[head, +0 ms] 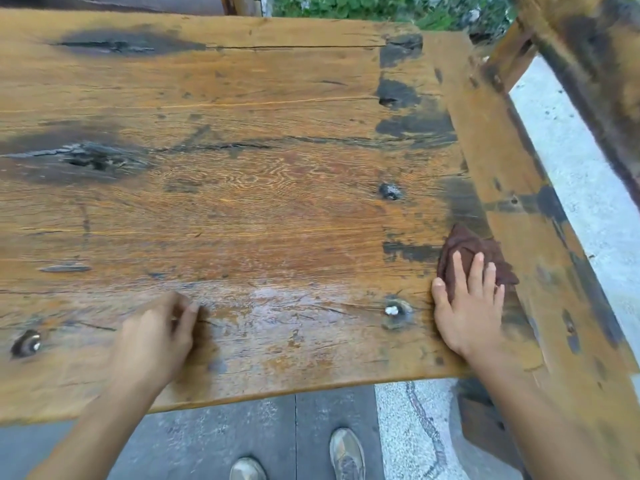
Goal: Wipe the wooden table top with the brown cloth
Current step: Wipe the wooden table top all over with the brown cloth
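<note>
The wooden table top [242, 188] fills most of the head view, weathered, with dark stains and knots. A bunched brown cloth [465, 245] lies near its right edge. My right hand [467, 306] lies flat on the cloth, fingers straight and spread, pressing it onto the wood; the thumb touches the table beside it. My left hand [159, 336] hovers or rests near the front edge left of centre, fingers loosely curled, holding nothing, slightly blurred. A wet sheen [277, 299] shows on the wood between the hands.
A wooden bench or beam [540, 237] runs along the table's right side, with a wooden frame [595, 64] beyond it. Grey paving [207, 441] and my shoes [346, 452] show below the front edge. Green plants [363, 6] stand behind the table.
</note>
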The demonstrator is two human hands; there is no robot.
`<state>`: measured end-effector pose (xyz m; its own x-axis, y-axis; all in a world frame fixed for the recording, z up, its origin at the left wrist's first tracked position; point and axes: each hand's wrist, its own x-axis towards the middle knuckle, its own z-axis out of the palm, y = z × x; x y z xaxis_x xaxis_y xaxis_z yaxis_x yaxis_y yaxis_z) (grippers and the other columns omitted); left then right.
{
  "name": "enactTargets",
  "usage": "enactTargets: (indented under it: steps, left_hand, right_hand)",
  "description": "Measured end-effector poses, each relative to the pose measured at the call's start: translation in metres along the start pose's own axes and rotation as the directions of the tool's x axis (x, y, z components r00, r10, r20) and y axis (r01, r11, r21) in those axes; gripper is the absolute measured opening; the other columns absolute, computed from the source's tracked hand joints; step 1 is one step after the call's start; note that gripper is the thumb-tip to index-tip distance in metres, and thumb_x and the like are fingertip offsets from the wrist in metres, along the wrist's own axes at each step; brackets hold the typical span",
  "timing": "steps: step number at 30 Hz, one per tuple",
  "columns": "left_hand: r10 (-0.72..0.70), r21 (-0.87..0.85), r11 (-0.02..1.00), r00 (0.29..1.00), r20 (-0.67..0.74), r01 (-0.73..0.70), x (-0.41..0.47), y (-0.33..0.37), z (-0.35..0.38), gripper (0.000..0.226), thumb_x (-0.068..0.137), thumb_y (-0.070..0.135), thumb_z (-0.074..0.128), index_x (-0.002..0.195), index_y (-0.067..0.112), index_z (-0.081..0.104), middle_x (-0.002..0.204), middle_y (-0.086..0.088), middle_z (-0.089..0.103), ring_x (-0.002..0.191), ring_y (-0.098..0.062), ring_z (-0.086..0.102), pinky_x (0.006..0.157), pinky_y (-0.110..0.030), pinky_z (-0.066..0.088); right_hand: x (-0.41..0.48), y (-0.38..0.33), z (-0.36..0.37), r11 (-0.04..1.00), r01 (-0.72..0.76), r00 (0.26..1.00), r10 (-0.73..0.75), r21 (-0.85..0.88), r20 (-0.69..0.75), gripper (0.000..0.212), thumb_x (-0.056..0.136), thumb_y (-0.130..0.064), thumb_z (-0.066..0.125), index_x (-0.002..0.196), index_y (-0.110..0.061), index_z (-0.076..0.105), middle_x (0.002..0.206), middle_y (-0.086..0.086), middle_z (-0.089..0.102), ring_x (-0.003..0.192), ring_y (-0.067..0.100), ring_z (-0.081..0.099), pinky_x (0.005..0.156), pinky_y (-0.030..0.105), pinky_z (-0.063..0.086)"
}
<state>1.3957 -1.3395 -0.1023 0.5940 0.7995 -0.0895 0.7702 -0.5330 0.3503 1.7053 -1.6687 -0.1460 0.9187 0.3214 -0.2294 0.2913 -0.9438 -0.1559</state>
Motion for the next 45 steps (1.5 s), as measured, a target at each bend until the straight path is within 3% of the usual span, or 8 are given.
enactTargets:
  steps: [5,10,14,19,34,37,41,45]
  left_hand:
    - [-0.049,-0.018,0.999,0.999,-0.018,0.049,0.002,-0.017,-0.011,0.006,0.091,0.030,0.062,0.089,0.031,0.056,0.061,0.011,0.058,0.065,-0.032,0.067,0.052,-0.030,0.034]
    - [-0.058,-0.048,0.997,0.996,-0.071,0.055,-0.004,-0.044,-0.023,0.005,0.092,0.026,0.060,0.096,0.026,0.063,0.073,-0.001,0.068,0.071,-0.030,0.067,0.057,-0.032,0.041]
    - [-0.042,-0.054,0.998,0.991,-0.129,0.035,-0.013,-0.057,-0.031,0.010,0.094,0.029,0.057,0.101,0.026,0.063,0.096,-0.001,0.070,0.088,-0.027,0.066,0.068,-0.032,0.042]
    - [-0.017,-0.003,1.000,0.994,-0.107,0.017,-0.018,-0.054,-0.032,0.012,0.095,0.033,0.054,0.103,0.028,0.061,0.098,0.000,0.067,0.090,-0.027,0.064,0.069,-0.033,0.043]
    - [0.123,-0.092,0.989,0.990,0.067,-0.116,0.004,0.131,0.028,0.034,0.096,0.042,0.047,0.112,0.018,0.065,0.105,-0.008,0.069,0.094,-0.031,0.062,0.075,-0.038,0.045]
    - [0.169,-0.109,0.981,0.983,0.079,-0.160,0.005,0.159,0.042,0.039,0.093,0.043,0.046,0.114,0.016,0.066,0.106,-0.007,0.070,0.090,-0.029,0.062,0.073,-0.035,0.042]
    - [0.106,0.038,0.992,0.964,0.243,-0.118,0.022,0.172,0.060,0.059,0.091,0.056,0.039,0.140,0.026,0.051,0.150,-0.003,0.044,0.138,-0.030,0.038,0.111,-0.044,0.032]
    - [0.001,0.215,0.973,0.937,0.349,-0.081,0.037,0.178,0.072,0.068,0.087,0.070,0.019,0.146,0.040,0.035,0.160,0.003,0.025,0.143,-0.033,0.023,0.115,-0.049,0.027]
  right_hand:
    - [-0.079,-0.111,0.032,0.949,0.316,0.949,-0.316,0.023,-0.007,0.071,0.102,-0.058,0.015,0.166,-0.028,0.011,0.173,0.011,-0.005,0.160,0.031,-0.008,0.128,0.055,0.000]
    - [-0.174,-0.249,0.080,0.775,0.625,0.769,-0.631,0.088,0.097,0.071,0.101,-0.051,0.031,0.166,-0.026,0.016,0.173,0.013,-0.004,0.159,0.033,-0.012,0.127,0.059,-0.002]
    - [-0.221,-0.327,0.105,0.664,0.725,0.631,-0.747,0.183,0.210,0.079,0.100,-0.046,0.045,0.166,-0.024,0.006,0.172,0.007,-0.019,0.155,0.025,-0.030,0.126,0.056,-0.008]
    - [-0.212,-0.309,0.102,0.626,0.747,0.602,-0.780,0.222,0.172,0.078,0.097,-0.043,0.051,0.164,-0.029,0.012,0.173,0.001,-0.016,0.156,0.021,-0.027,0.127,0.050,-0.012]
    - [-0.060,0.079,-0.002,0.911,0.413,0.910,-0.413,-0.001,0.032,0.061,0.108,-0.055,0.024,0.165,-0.037,0.015,0.175,-0.001,-0.002,0.161,0.022,-0.005,0.127,0.047,0.006]
    - [-0.051,0.113,-0.011,0.951,0.307,0.951,-0.308,0.044,0.021,0.061,0.107,-0.058,0.022,0.164,-0.039,0.016,0.175,-0.002,-0.002,0.160,0.020,-0.007,0.127,0.045,0.004]
    - [-0.024,0.121,-0.011,0.974,0.177,0.984,-0.180,0.145,0.005,0.063,0.104,-0.063,0.015,0.164,-0.043,0.012,0.174,-0.003,-0.008,0.160,0.019,-0.010,0.129,0.046,0.007]
    - [0.012,0.106,-0.012,0.969,0.109,0.993,-0.117,0.222,0.023,0.063,0.103,-0.064,0.014,0.162,-0.048,0.000,0.173,-0.006,-0.015,0.160,0.017,-0.008,0.125,0.046,0.027]
